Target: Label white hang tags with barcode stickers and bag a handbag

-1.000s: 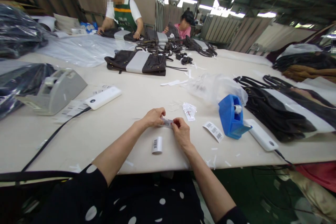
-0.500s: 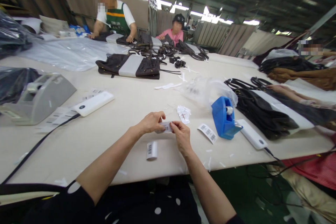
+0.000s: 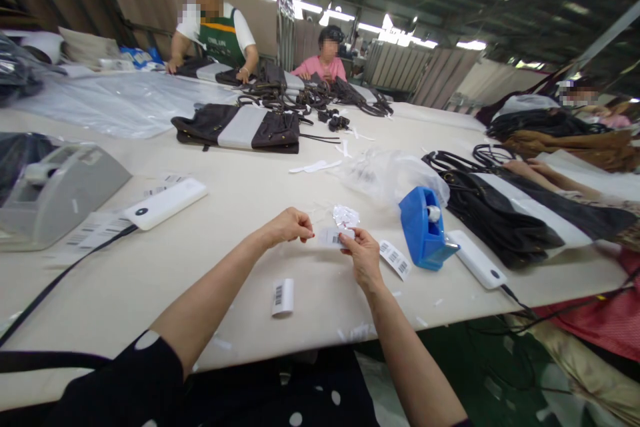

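My right hand (image 3: 364, 255) pinches a small white barcode label (image 3: 334, 237) just above the white table (image 3: 215, 267). My left hand (image 3: 290, 225) hovers a little to its left, fingers curled in a pinch; whether anything is between them I cannot make out. A curled barcode label (image 3: 283, 296) lies on the table below my hands. A crumpled clear wrapper (image 3: 345, 215) lies just beyond the held label. A strip of barcode labels (image 3: 395, 258) lies right of my right hand, beside a blue tape dispenser (image 3: 423, 228).
A grey label printer (image 3: 57, 193) and a white power bank (image 3: 165, 203) with a black cable sit at left. Another white power bank (image 3: 477, 260), black bags (image 3: 505, 213) and a clear plastic bag (image 3: 390, 173) lie at right. A brown and grey bag (image 3: 240, 128) lies farther off. Other people work across the table.
My hands have come apart: the left let go of the label and the right carried it slightly right. The view swung a little left and down.
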Demonstrator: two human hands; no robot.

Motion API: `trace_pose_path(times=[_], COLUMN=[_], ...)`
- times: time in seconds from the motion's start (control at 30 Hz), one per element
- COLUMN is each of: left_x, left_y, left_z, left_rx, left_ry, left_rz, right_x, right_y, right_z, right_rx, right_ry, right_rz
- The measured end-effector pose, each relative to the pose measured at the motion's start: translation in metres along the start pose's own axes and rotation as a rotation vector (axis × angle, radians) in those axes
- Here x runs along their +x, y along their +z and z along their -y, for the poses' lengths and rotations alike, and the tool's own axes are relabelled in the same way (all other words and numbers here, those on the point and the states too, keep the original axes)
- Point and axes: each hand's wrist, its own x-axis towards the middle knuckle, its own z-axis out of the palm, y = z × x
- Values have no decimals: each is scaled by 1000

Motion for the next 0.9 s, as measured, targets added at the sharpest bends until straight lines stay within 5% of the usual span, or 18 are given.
trace_pose_path(times=[0.17,0.27,0.33,0.43,0.57,0.7,0.9], left_x=[24,7,-23,-75,-115,-119,-113], left_y=[-8,-9,-8,1,22,35,40], left_z=[-13,-7,3,19,31,30,17], left_rx=[142,206,203,120,152,254,229], left_ry=[-59,-78,-66,-10,21,87,103], left_rz=[-263,-271,-138,131,78,-22,10], right_x=[33,22,-2,-49,-86,-90,-93], right_y=[-7,-10,-10,-4,16,26,7], right_z=[15,18,16,9,2,-4,-5], right_rx=[-197,-410,-560,-607,-711,-758,-707], right_ry=[-28,-148,-265,-351,-441,-478,-497], right_rz=[-119,-134,18,461,745,717,633])
